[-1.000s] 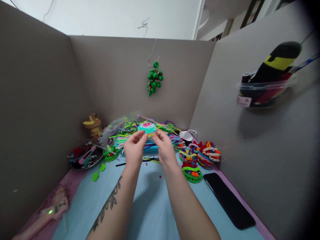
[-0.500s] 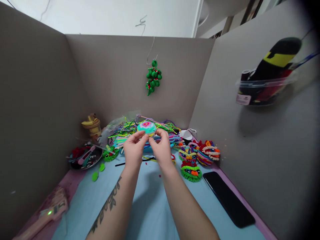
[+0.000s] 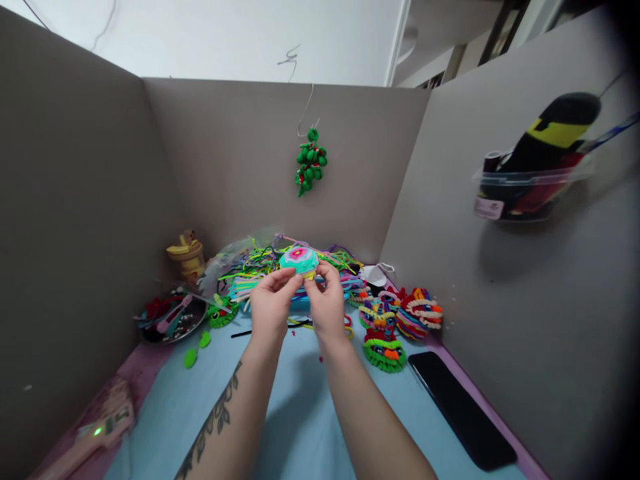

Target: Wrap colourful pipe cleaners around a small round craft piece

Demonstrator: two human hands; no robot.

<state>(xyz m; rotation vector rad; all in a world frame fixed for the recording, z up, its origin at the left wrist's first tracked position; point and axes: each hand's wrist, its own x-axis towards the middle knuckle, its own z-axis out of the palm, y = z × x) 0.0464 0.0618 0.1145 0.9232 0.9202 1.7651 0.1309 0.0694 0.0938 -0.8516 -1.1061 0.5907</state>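
Note:
Between my two hands, above the middle of the table, is a round pipe-cleaner piece (image 3: pixel 299 261), with a pink centre, a pale ring, a turquoise band and some yellow at its lower edge. My left hand (image 3: pixel 273 303) pinches its lower left edge between thumb and fingers. On the right edge, my right hand (image 3: pixel 326 299) grips it the same way. The fingertips of both hands nearly meet below it. Behind the piece lies a heap of loose pipe cleaners (image 3: pixel 250 285) in many colours.
Finished fuzzy figures (image 3: pixel 384 350) sit right of my hands, beside a black phone (image 3: pixel 460 407). At left are a metal dish (image 3: pixel 187 320), a green figure (image 3: pixel 220 311), green leaf shapes (image 3: pixel 191 358) and a pink glue gun (image 3: pixel 103 427). A tool holder (image 3: pixel 525 177) hangs on the right panel.
The whole view has shifted slightly, so everything appears a little lower. Both hands keep their hold on the round piece, whose tilt looks almost the same.

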